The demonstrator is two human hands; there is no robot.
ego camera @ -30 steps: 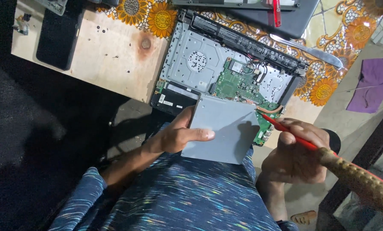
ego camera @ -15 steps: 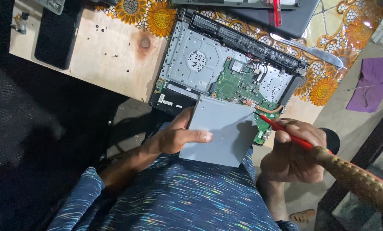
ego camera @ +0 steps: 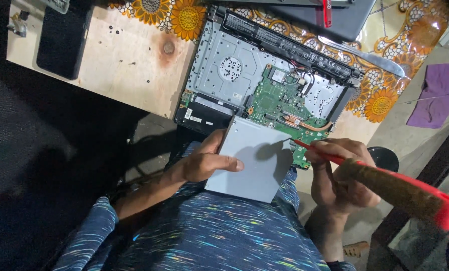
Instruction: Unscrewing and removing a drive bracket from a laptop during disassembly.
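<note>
The left hand (ego camera: 204, 163) has its grip clamped on a flat grey drive (ego camera: 252, 160), thumb lying across the top face, the drive resting partly on the person's lap and partly over the near edge of the opened laptop (ego camera: 264, 80) on the desk (ego camera: 119, 65). The right hand (ego camera: 342, 173) is closed round a red-handled screwdriver (ego camera: 385, 183), its tip just at the drive's far corner, right beside the green circuit board (ego camera: 279, 100). The risk, as I judge it, lies at that tip — a slip off the corner could drive it into the bare board or the copper pipe next to it. The drive is held from one side only, so a hard push could tilt it off the lap.
</note>
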